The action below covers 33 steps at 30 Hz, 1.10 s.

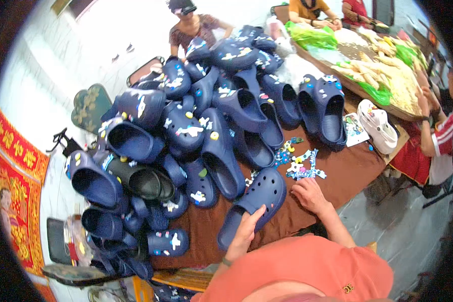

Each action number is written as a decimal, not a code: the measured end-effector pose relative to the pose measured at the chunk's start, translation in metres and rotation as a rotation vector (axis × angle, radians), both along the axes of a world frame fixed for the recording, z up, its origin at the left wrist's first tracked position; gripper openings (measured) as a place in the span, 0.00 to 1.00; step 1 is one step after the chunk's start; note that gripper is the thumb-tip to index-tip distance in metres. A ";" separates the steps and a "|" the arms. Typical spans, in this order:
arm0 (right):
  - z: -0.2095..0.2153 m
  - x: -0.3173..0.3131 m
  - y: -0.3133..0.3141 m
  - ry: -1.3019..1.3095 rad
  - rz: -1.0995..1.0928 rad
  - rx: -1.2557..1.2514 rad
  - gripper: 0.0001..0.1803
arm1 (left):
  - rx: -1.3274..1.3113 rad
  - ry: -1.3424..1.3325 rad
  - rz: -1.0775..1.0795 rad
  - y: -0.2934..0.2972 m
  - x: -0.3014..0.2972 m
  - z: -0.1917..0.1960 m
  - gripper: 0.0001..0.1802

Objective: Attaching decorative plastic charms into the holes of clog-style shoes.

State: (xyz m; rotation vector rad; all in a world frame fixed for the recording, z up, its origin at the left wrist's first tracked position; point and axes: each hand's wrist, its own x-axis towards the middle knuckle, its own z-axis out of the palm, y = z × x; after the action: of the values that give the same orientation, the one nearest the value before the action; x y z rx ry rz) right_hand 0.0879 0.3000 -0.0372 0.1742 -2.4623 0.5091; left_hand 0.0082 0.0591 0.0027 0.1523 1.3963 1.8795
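Note:
My left hand grips a plain navy clog by its side, thumb over the edge of its opening. Its holed toe points away from me and shows no charms. My right hand rests at the near edge of a small pile of shoe charms, white, blue and yellow. Its fingers are bent together, and whatever is between them is hidden. More small charms lie just left of that pile, on the brown cloth.
A high heap of navy clogs, many with charms, covers the table's left and middle. One black clog lies among them. A navy pair and white clogs stand at right. People sit beyond, near a corn-laden table.

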 end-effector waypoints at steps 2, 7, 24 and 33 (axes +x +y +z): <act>-0.001 0.002 -0.003 -0.008 0.010 -0.002 0.10 | -0.001 0.004 0.032 -0.004 0.007 -0.006 0.21; -0.004 0.003 -0.006 0.022 -0.043 -0.024 0.09 | -0.020 -0.019 0.058 -0.006 0.011 0.000 0.21; 0.002 0.004 -0.008 -0.121 0.007 0.010 0.08 | 0.019 -0.028 0.085 -0.007 0.012 -0.014 0.21; -0.002 -0.004 0.002 0.002 -0.186 -0.022 0.12 | 0.095 -0.008 0.030 0.002 0.001 -0.011 0.19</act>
State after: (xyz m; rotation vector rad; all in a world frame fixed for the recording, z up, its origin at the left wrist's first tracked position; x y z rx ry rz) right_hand 0.0834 0.3022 -0.0391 -0.0630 -2.4399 0.4541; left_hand 0.0091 0.0614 -0.0081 0.1720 1.3107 1.9700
